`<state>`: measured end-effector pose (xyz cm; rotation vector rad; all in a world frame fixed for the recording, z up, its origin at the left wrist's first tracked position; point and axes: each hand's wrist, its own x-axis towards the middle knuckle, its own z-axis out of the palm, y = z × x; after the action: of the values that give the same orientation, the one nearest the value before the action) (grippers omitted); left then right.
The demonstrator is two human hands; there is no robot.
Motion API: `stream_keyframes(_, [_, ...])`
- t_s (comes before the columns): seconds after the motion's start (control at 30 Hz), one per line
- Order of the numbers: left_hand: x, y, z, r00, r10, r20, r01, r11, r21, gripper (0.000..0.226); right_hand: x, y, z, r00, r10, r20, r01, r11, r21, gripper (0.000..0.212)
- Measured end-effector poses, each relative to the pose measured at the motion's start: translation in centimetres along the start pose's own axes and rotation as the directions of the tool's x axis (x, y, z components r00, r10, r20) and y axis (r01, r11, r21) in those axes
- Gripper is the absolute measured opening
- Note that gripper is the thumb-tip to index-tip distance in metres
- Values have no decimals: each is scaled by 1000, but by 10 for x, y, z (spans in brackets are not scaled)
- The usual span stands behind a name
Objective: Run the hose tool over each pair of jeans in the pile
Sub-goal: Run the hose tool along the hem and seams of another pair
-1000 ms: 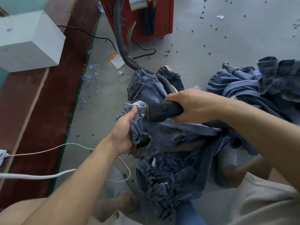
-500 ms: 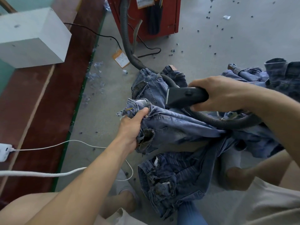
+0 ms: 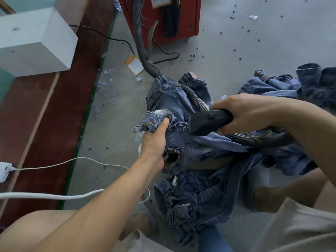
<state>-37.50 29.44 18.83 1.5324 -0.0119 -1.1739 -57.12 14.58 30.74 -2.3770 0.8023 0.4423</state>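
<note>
A pile of blue jeans (image 3: 200, 193) lies on the grey floor in front of me. My left hand (image 3: 154, 146) grips the waistband of the top pair of jeans (image 3: 180, 135), its thumb pressed on the bunched denim. My right hand (image 3: 247, 111) grips the black hose tool (image 3: 205, 121) by its handle, the wide nozzle mouth lying against the top pair just right of my left hand. The ribbed black hose (image 3: 143, 51) runs from the red machine across the jeans and loops under my right forearm.
A red machine (image 3: 163, 17) stands at the back. More jeans (image 3: 309, 82) lie heaped at the right. A white box (image 3: 34, 42) sits on a brown ledge at the left. White cables (image 3: 72, 195) cross the floor by my knee. Small dark scraps dot the floor.
My right hand has brought the nozzle down and to the left, back onto the top pair beside my left hand. The left hand keeps its hold on the waistband.
</note>
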Motion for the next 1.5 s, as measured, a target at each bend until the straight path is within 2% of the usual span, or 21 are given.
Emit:
stream_keyframes(0.1, [-1,1,4,1000,-15,1,15,1000,-3,59,1,0,1,1000,-7,16,7,1000,-1,23])
stream_keyframes(0.37, [-2,3,17,991,-118,56,121,991,-51,57,3,2,1,996,-28,79,22,997,77,25])
stream_keyframes(0.53, [2,5,15,994,-105,0,105,994,-30,61,10,-4,13,998,-63,-20,65,995,80,21])
stream_keyframes(0.7, [1,5,14,995,-103,-11,103,994,22,63,6,-1,1,992,-53,-113,71,983,167,23])
stream_keyframes(0.77, [-1,6,15,995,-101,-15,101,994,30,63,4,1,-4,993,-47,-105,65,984,168,24])
stream_keyframes(0.9, [-4,6,16,997,-79,-23,80,995,51,60,6,-4,6,998,-35,-44,38,997,67,23])
stream_keyframes(1.17, [-8,9,18,999,30,-20,-26,987,161,52,9,-16,15,984,-74,-165,87,994,69,25])
stream_keyframes(1.33, [-5,13,13,1000,-3,-28,6,991,133,58,2,-5,-6,964,12,-266,23,992,126,21])
stream_keyframes(1.5, [-6,15,9,999,-44,-20,46,991,122,62,-7,3,-12,977,65,-205,-37,990,135,21])
